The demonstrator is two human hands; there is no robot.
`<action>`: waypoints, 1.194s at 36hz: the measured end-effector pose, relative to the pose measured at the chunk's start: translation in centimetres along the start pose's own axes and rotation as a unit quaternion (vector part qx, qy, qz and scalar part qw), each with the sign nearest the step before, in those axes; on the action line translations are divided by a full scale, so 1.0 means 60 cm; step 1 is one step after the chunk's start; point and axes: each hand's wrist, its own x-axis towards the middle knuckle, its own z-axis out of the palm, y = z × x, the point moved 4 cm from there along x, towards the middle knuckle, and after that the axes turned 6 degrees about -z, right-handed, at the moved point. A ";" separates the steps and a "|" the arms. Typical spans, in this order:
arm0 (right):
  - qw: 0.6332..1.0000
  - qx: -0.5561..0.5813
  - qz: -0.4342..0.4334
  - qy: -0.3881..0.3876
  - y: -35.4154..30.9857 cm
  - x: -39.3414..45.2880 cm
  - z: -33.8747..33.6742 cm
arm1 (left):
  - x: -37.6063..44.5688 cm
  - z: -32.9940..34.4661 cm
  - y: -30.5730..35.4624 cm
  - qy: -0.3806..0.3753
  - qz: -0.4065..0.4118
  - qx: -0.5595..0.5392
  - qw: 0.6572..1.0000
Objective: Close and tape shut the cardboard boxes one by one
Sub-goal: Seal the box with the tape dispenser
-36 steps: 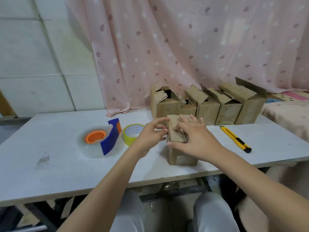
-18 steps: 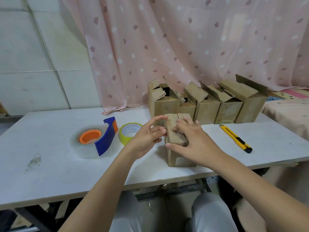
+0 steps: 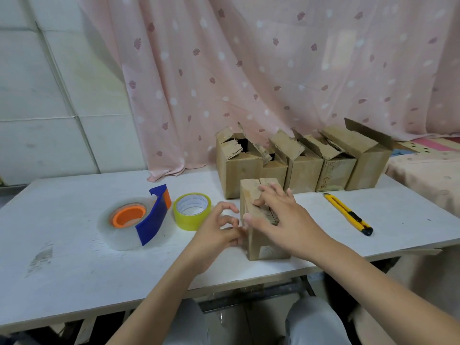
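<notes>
A small brown cardboard box [image 3: 258,220] stands near the front edge of the white wooden table [image 3: 74,265], its two top flaps folded down flat with a narrow seam running between them. The right hand [image 3: 281,220] lies palm-down across the top of this box, fingers spread and pressing the flaps, the thumb reaching round onto the box's left upper edge. The left hand [image 3: 219,230] sits just beside the box on its left, fingers loosely curled with the tips close to or touching the box's side; it grips nothing that can be made out. Behind the box, against the pink leaf-patterned curtain [image 3: 249,70], a row of brown cardboard boxes with open, ragged flaps [image 3: 303,160] stands side by side. To the left of the hands lies a small yellow roll of tape [image 3: 192,211], flat on the table, and further left a large clear tape roll with an orange core and a blue cutter blade [image 3: 135,220]. To the right, well apart from the box, a yellow utility knife with a black end [image 3: 348,214] lies diagonally on the table.
</notes>
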 end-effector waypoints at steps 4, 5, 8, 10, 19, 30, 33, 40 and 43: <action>0.998 0.055 0.039 0.006 0.005 0.004 -0.006 | -0.008 -0.011 0.012 0.092 -0.005 0.085 0.992; 0.996 0.075 0.055 0.011 0.009 0.005 -0.008 | -0.009 -0.010 0.021 0.115 -0.006 0.090 0.989; 0.983 0.127 0.115 0.060 0.017 0.003 -0.023 | -0.011 0.001 0.053 0.167 -0.030 0.077 0.982; 0.974 0.125 0.159 0.102 0.022 0.003 -0.032 | -0.009 0.013 0.071 0.170 -0.061 0.107 0.978; 0.917 0.226 0.324 0.059 0.057 0.010 -0.020 | 0.001 0.066 0.109 0.104 -0.112 0.368 0.917; 0.919 0.216 0.330 0.005 0.063 0.011 -0.020 | -0.003 0.073 0.093 0.073 -0.108 0.446 0.886; 0.923 0.196 0.330 -0.008 0.058 0.013 -0.022 | -0.016 0.069 0.085 0.109 -0.089 0.378 0.915; 0.849 0.321 0.410 -0.093 0.057 -0.005 -0.022 | -0.016 0.058 0.094 0.063 -0.199 0.269 0.940; 0.845 0.313 0.413 -0.131 0.049 0.000 -0.029 | -0.010 0.053 0.104 0.044 -0.238 0.246 0.939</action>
